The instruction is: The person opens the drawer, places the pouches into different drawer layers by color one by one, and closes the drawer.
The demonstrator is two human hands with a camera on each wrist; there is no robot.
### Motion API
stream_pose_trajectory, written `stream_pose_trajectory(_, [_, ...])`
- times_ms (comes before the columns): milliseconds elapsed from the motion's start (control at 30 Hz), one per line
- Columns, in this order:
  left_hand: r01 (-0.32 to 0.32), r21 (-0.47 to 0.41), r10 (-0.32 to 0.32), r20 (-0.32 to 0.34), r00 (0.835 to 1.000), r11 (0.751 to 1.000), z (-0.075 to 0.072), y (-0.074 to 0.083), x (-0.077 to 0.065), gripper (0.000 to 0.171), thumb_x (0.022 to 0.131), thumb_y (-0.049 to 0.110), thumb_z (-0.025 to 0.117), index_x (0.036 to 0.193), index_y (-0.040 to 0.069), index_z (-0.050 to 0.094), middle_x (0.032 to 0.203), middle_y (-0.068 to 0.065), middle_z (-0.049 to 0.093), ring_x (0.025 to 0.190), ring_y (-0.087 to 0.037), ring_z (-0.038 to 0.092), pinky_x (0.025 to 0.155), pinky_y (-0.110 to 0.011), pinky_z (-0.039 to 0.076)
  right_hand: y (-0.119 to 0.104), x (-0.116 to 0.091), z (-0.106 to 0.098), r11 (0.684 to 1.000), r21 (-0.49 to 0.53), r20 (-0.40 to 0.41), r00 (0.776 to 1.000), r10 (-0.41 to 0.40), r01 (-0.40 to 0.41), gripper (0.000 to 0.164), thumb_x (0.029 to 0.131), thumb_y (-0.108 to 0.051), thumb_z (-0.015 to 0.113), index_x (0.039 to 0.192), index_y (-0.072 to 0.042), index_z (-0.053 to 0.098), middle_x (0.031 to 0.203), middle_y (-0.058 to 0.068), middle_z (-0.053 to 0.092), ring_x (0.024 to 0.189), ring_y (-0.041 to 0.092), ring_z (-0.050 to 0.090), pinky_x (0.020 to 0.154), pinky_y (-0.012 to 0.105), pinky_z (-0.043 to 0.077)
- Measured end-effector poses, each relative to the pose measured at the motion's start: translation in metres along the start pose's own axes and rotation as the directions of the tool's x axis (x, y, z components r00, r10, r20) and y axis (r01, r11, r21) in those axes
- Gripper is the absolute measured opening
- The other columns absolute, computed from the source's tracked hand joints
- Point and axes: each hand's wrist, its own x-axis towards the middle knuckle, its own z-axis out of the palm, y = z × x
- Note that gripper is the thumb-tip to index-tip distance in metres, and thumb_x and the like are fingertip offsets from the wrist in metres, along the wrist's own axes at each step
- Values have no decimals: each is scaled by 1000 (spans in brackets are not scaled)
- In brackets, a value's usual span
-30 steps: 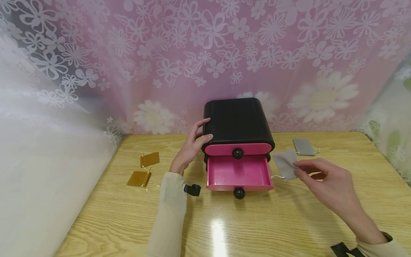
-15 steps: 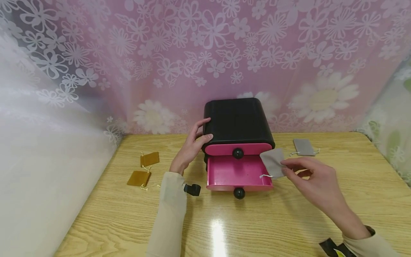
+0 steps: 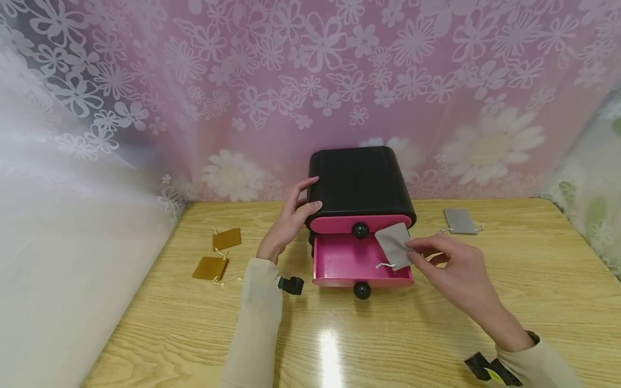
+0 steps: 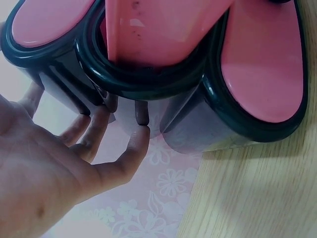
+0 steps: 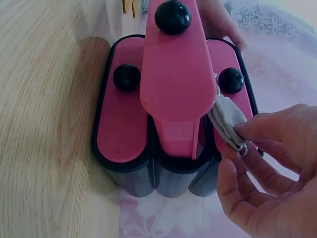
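Observation:
A black drawer unit with pink drawer fronts and round black knobs stands at the middle of the table. Its middle drawer is pulled out; those above and below are closed. My left hand rests against the unit's left side, thumb at its top edge, fingers spread along the dark wall in the left wrist view. My right hand pinches a small grey drawstring pouch by one edge. In the head view the pouch overlaps the right part of the pulled-out drawer, its white cord hanging to the left.
Another grey pouch lies on the table at the back right. Two mustard-brown drawstring pouches lie left of my left arm. A pink floral curtain hangs behind the wooden table.
My right hand has carried the grey pouch leftward, from beside the unit to over the right part of the pulled-out drawer. The left hand has stayed in place.

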Motion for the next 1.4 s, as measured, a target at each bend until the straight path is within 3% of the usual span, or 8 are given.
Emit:
stream_pose_trajectory(433, [-8,4,8,7,1000,1000,-1,0,1,54,102,32,56,152,42,40,164,4,28,146,-31,40,109,-57,46,-7,5,17,1000,-17,54,998,24,-23,22,82,-2,82,100,-14,80,94,0,76,75,-3,59,65,12,52])
stream_pose_trajectory(833, [-1,-13,1,14,1000,1000,-1,1,-1,55,102,31,56,153,41,39,165,5,28,146,-29,41,108,-55,48,-13,4,27,1000,-9,103,995,-2,3,23,81,-1,83,97,-17,80,87,-5,73,70,0,56,62,20,52])
stream_pose_trajectory(1400, [3,-18,-3,8,1000,1000,-1,-2,-3,52,102,31,56,150,46,42,163,7,29,144,-25,42,108,-54,48,-19,2,31,999,-40,169,985,35,-29,19,83,-4,81,98,-17,79,83,-4,70,67,7,50,57,21,43])
